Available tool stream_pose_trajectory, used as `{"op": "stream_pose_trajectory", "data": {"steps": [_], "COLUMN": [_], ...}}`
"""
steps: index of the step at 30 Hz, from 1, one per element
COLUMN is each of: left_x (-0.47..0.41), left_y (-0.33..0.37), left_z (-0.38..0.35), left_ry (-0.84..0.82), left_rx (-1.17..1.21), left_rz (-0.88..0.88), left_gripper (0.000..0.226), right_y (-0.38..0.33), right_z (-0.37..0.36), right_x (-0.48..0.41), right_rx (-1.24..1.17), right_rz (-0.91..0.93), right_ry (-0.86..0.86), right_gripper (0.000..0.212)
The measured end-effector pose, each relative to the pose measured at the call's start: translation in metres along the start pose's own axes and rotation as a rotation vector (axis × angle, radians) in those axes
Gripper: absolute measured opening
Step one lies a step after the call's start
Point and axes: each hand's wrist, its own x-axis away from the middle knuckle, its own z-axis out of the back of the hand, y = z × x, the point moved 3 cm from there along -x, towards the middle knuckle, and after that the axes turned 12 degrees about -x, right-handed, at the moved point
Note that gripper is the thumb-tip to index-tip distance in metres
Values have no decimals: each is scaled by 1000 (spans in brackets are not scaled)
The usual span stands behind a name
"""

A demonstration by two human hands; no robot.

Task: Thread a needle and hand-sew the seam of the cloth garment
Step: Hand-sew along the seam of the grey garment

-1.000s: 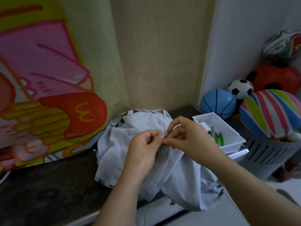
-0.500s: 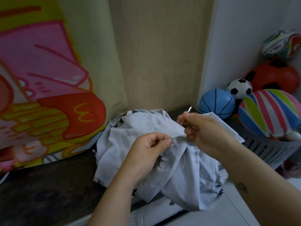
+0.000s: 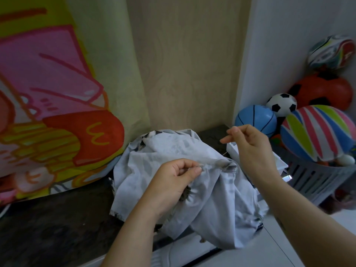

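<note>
The cloth garment, pale grey with darker printed patches, lies bunched on the dark desk in the corner by the wall, its lower folds hanging over the desk's front edge; the left hand rests on the middle of the heap, its fingers curled and pinching a gathered ridge of the cloth between thumb and forefinger; the right hand hangs above the right side of the garment, apart from it, its fingers curled in with thumb and forefinger tips close together and the little finger sticking out; whether they hold a needle or thread cannot be told, as nothing so fine shows clearly there; a white tray sits just beside the cloth, partly hidden behind the right wrist; further right a grey slatted basket holds a striped ball, with a blue ball behind it; a bright cartoon-printed sheet hangs at the left
</note>
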Motion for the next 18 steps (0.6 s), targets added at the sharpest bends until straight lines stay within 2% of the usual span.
{"op": "stream_pose_trajectory", "data": {"steps": [3, 7, 10, 13, 15, 18], "left_x": [-1, -1, -1, -1, -2, -2], "left_y": [0, -1, 0, -3, -5, -6], "left_z": [2, 4, 4, 5, 7, 10], "left_ry": [26, 50, 58, 42, 54, 76], "left_rx": [-6, -23, -49, -65, -71, -93], "left_rz": [1, -16, -24, -5, 8, 5], "left_gripper": [12, 15, 13, 12, 14, 14], "right_y": [-6, -4, 2, 5, 5, 0], "right_z": [-9, -27, -37, -35, -33, -30], "right_x": [5, 25, 36, 34, 31, 27], "right_rx": [-24, 109, 239, 265, 289, 288], "right_rz": [0, 9, 71, 112, 99, 41], "right_ry": [-174, -448, -488, -428, -414, -496], "right_gripper": [19, 17, 15, 16, 17, 15]}}
